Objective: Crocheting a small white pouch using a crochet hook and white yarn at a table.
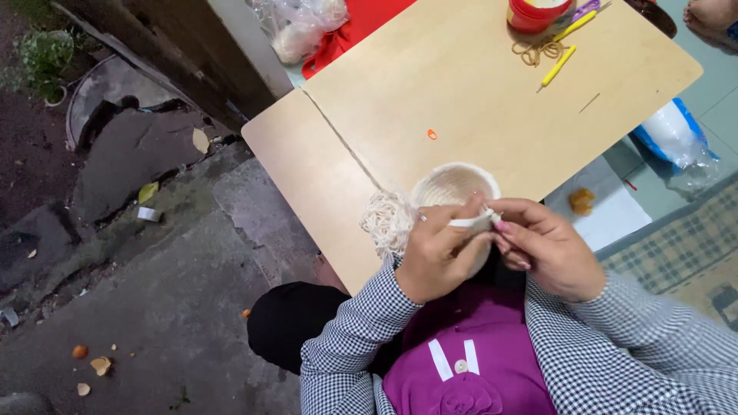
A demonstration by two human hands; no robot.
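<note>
Hands met over the lap: left hand (440, 253) clenched on the cream crocheted bowl (453, 188), steadying its rim, right hand (547, 250) pinching the hook (483, 218) at three o'clock, yarn bundle (388, 220) feeding from nine o'clock on the worktop (461, 84).

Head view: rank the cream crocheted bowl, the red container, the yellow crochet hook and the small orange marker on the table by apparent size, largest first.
1. Cream crocheted bowl, though it is nearest the camera and partly hidden by the hands.
2. Red container, cut off by the frame edge, so unsure.
3. Yellow crochet hook.
4. Small orange marker.
</note>
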